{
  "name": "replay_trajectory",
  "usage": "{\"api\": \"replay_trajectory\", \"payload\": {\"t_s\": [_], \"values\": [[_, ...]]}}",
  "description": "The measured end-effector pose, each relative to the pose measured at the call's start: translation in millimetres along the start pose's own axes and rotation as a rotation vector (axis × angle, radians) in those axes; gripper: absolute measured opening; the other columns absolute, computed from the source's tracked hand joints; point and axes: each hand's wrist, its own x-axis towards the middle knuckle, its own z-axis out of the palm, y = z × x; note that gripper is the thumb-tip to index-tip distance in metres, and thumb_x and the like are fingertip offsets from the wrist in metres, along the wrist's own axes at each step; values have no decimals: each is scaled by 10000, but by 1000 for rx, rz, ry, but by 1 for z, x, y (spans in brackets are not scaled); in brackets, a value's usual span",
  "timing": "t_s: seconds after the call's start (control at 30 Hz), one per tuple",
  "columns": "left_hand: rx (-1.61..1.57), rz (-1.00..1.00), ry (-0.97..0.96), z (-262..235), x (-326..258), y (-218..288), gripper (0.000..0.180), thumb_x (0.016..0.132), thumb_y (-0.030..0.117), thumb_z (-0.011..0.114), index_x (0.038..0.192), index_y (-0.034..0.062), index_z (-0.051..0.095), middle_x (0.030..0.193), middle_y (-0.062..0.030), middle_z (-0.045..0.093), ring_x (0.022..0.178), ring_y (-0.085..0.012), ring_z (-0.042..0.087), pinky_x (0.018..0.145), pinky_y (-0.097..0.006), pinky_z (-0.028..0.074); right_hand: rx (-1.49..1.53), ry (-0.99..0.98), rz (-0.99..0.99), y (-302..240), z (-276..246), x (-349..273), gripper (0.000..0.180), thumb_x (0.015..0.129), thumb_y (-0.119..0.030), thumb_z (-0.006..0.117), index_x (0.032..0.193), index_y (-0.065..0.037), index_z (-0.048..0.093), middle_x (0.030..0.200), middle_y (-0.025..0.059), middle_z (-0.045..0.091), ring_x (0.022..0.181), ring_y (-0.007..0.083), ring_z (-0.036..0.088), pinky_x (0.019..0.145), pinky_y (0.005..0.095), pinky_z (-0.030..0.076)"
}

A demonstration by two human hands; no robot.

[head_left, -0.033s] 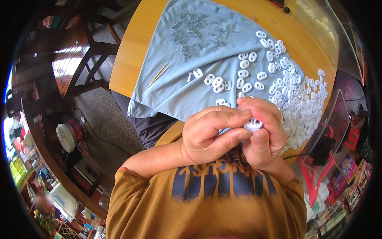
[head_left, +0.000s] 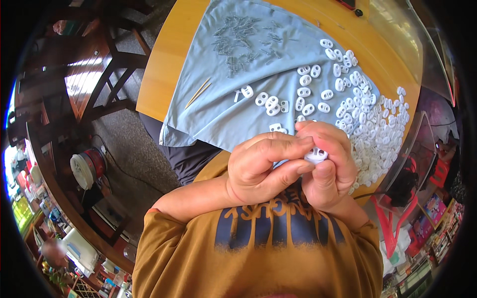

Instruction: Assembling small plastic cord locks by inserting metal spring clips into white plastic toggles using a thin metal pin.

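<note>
Blue cloth (head_left: 238, 104) on wooden table, both hands' grip pinching white oval toggle (head_left: 316, 155), long axis sideways

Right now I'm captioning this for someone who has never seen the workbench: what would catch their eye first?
First, the two hands held close together in the middle, the left hand and right hand pinching one small white plastic piece between the fingertips. Behind them, a heap of white two-holed pieces spreads over the right side of a pale blue cloth on the wooden table, with small grey metal bits farther back.
</note>
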Motion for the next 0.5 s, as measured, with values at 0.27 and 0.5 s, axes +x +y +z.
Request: {"api": "replay_trajectory", "payload": {"t_s": [0.27,0.5], "values": [[21,86,3,0,-1,-4,278,726,-1,700,978,-22,586,837,-149,648,703,-244,649,596,-297,522,15,38,-68,6,8,-1,260,886,-129,528,1037,77,576,1013,181,570,893,290,587,796,373,487],[2,60,20,-1,-1,-6,282,721,-9,700,979,-21,588,824,-144,647,701,-241,647,601,-299,520,-7,50,-63,10,8,-1,246,885,-113,519,1030,76,582,999,188,577,862,280,590,786,365,486]]}}
